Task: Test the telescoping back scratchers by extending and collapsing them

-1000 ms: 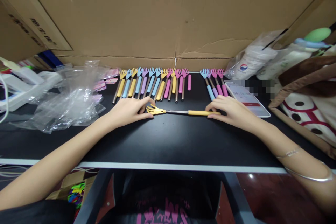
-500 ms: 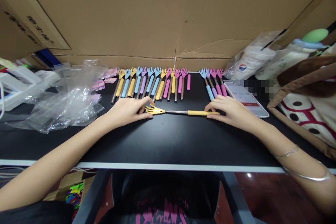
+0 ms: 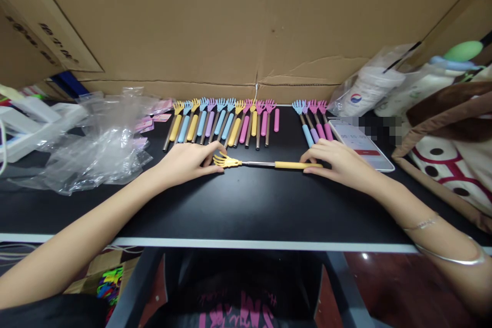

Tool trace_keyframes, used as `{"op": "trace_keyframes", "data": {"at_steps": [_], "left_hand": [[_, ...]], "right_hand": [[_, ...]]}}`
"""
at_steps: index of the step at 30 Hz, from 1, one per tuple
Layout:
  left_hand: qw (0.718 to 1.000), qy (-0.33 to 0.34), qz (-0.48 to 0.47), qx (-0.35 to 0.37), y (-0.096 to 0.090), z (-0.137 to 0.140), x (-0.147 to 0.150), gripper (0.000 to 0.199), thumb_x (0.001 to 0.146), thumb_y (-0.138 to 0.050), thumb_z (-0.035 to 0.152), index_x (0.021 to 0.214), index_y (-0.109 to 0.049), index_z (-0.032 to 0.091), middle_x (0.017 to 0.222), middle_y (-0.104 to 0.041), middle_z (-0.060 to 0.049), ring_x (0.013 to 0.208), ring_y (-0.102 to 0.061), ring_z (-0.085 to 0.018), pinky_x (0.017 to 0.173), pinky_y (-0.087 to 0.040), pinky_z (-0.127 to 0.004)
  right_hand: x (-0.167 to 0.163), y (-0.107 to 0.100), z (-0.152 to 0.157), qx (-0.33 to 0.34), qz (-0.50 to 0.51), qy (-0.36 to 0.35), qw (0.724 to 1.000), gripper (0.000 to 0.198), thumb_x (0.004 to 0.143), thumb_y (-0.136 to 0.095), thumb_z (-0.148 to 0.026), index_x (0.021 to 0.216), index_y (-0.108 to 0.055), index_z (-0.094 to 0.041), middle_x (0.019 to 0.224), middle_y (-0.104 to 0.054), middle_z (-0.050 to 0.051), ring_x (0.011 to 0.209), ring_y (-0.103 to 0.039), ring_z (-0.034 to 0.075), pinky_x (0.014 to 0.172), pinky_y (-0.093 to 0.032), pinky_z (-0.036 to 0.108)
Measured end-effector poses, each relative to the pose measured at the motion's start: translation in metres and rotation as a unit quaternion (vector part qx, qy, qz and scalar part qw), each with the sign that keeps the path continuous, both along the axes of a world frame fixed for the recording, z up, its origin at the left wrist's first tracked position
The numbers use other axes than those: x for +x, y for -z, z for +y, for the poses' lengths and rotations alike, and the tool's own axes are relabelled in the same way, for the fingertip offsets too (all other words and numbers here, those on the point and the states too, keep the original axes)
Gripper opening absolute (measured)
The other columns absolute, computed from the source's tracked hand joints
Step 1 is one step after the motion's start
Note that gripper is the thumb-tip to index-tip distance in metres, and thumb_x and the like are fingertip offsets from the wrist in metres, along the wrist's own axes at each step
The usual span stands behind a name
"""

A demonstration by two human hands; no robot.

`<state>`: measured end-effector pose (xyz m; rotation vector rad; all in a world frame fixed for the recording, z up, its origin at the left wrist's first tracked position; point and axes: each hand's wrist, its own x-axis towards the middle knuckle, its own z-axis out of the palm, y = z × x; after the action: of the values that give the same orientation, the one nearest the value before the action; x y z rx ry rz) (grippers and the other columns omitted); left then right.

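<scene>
A yellow back scratcher (image 3: 258, 164) with a claw-shaped head, metal rod and yellow handle lies crosswise on the black tabletop between my hands. My left hand (image 3: 194, 163) pinches its claw end, thumb below and fingers above. At the other end, my right hand (image 3: 336, 163) has thumb and fingers closed around the handle. Behind it stretches a row of unassembled scratchers (image 3: 221, 120), with yellow, blue, purple and pink claws on rods and separate handle sleeves. Farther right lies a smaller group of blue, purple and pink scratchers (image 3: 312, 120), handles partly behind my right hand.
Clear plastic bags (image 3: 103, 148) are heaped on the left beside a white power strip (image 3: 38, 128) and pink cards (image 3: 144, 124). A phone (image 3: 363, 143) showing a timer, a lidded cup (image 3: 372, 92) and a cloth bag (image 3: 442, 148) stand right. Cardboard (image 3: 238, 25) walls the back.
</scene>
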<state>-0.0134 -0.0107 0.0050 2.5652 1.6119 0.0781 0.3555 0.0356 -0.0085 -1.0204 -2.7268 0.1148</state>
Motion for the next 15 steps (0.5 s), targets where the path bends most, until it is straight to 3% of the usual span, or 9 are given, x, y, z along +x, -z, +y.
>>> {"op": "trace_keyframes", "data": {"at_steps": [15], "left_hand": [[1.0,0.007,0.0,0.002,0.0005,0.001,-0.0006,0.039,0.09,-0.045,0.056,0.115,-0.051,0.026,0.071,-0.063,0.005,0.063,-0.06,-0.015,0.053,-0.028,-0.022]], "right_hand": [[-0.0015,-0.0021,-0.0015,0.009,-0.001,0.006,1.0,0.033,0.088,-0.051,-0.054,0.089,-0.063,-0.024,0.079,-0.059,0.004,0.077,-0.048,0.018,0.068,-0.033,0.029]]}}
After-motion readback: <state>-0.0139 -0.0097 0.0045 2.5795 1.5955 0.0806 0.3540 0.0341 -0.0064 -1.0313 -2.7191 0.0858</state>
